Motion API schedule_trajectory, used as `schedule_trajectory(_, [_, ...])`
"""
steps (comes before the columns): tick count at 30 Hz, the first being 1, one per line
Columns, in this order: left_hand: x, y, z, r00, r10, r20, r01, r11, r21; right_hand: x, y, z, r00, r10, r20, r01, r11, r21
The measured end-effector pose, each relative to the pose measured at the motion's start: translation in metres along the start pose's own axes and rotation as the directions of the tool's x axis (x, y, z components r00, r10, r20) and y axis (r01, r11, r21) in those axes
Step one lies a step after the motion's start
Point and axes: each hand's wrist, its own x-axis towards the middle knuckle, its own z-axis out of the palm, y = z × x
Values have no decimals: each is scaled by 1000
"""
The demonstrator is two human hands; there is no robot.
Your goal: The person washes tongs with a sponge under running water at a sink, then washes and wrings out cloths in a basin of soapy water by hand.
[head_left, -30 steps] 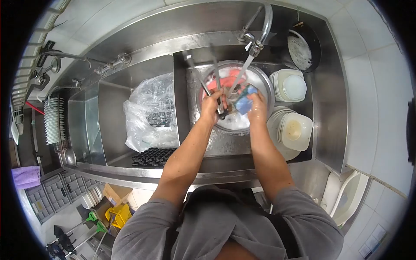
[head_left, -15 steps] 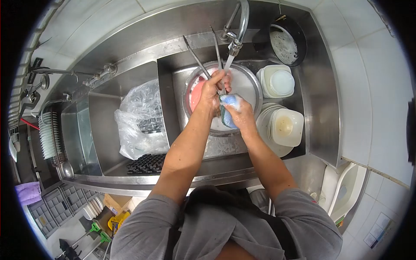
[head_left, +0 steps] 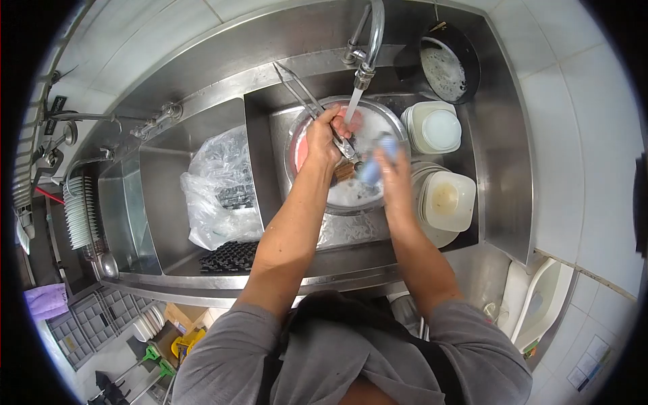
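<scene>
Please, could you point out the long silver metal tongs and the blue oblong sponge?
Long silver metal tongs (head_left: 345, 146): head view, on the shiny lower end.
Blue oblong sponge (head_left: 370, 171): head view, on the blurred lower end.

Wash area with fish-eye curvature. Right: wall of large white tiles (head_left: 557, 135), separated by thin grey joints; a brownish seam slants across the lower part, and a printed sheet (head_left: 589, 362) shows against the tiles beneath it. Upper left: pale wall (head_left: 155, 40), with a few similar joint lines. Centre: stainless-steel sink unit (head_left: 162, 202), bordered by a back panel (head_left: 283, 40) and a right side panel (head_left: 503, 148); an upright partition (head_left: 261, 155) divides two compartments. Lower left: a pale surface (head_left: 88, 368), too crowded to identify as floor. Lighting: bright, with soft reflections on metal.
</scene>
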Motion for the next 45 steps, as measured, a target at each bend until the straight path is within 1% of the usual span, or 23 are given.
schedule_trajectory(2, [-9,-3,2,1000,20,-2,-20,1000,23,8,21,1,937,-67,344,261,786,-560])
schedule_trajectory(5, [-23,6,-3,997,80,-15,-65,898,434,-3,11,-7,836,126,533,444,414,-794])
schedule_trajectory(6, [-26,10,-7,997,77,-16,-62,899,434,-12,10,-16,838,127,531,442,413,-796])
schedule_trajectory(8, [-26,20,-16,990,134,35,-110,601,792,-24,3,-41,834,319,450,360,304,-882])
schedule_trajectory(9, [-20,23,-30,999,-1,38,-32,536,844,-25,-6,-50,836,316,448,362,295,-884])
schedule_trajectory(10, [-17,19,-41,999,-4,40,-31,541,840,-27,-15,-59,919,160,362,258,451,-854])
schedule_trajectory(13, [-31,17,-44,985,-165,53,-59,-28,998,-12,-40,-76,949,-213,231,314,689,-653])
schedule_trajectory(15, [-30,2,-60,977,-149,153,-151,22,988,8,-79,-71,933,-327,149,345,697,-629])
schedule_trajectory(17, [-28,-15,-81,935,-132,329,-323,69,944,44,-118,-60,790,-588,174,537,526,-659])
schedule_trajectory(19, [-43,-23,-84,951,-206,232,-231,31,973,67,-157,-25,732,-678,68,579,566,-586])
schedule_trajectory(21, [-46,-36,-102,955,-231,187,-207,-63,976,93,-178,-5,614,-774,155,487,217,-846])
schedule_trajectory(22, [-43,-45,-119,954,-187,233,-256,-111,960,101,-177,-4,620,-769,157,490,223,-843])
schedule_trajectory(24, [-31,-55,-142,897,-130,423,-439,-390,810,116,-175,-9,425,-828,366,585,-57,-809])
schedule_trajectory(25, [-37,-47,-130,927,-150,343,-375,-370,850,106,-165,-5,440,-833,335,682,67,-729])
schedule_trajectory(26, [-42,-36,-118,930,-144,338,-368,-367,855,91,-146,-1,646,-721,251,656,355,-667])
schedule_trajectory(27, [-48,-22,-102,942,-72,328,-334,-302,893,80,-119,2,815,-545,197,548,612,-571])
schedule_trajectory(29, [-32,-11,-96,954,120,273,-239,-241,941,70,-59,19,924,-197,328,330,844,-422])
schedule_trajectory(32, [19,4,-114,854,313,415,-276,-404,872,88,7,60,922,25,386,153,893,-424])
schedule_trajectory(34, [12,-18,-106,910,249,330,-142,-560,816,102,29,84,927,270,261,-142,895,-422])
schedule_trajectory(35, [10,-27,-102,956,192,223,-25,-702,711,106,35,85,922,276,272,-139,891,-431])
schedule_trajectory(40, [59,-46,-136,977,145,158,1,-741,671,128,70,68,905,258,338,5,788,-615])
schedule_trajectory(42, [108,-46,-166,976,-46,211,-122,-922,367,132,75,56,912,102,396,202,729,-654])
schedule_trajectory(45, [113,-21,-137,999,-30,42,-51,-732,680,104,44,57,889,293,352,10,756,-654])
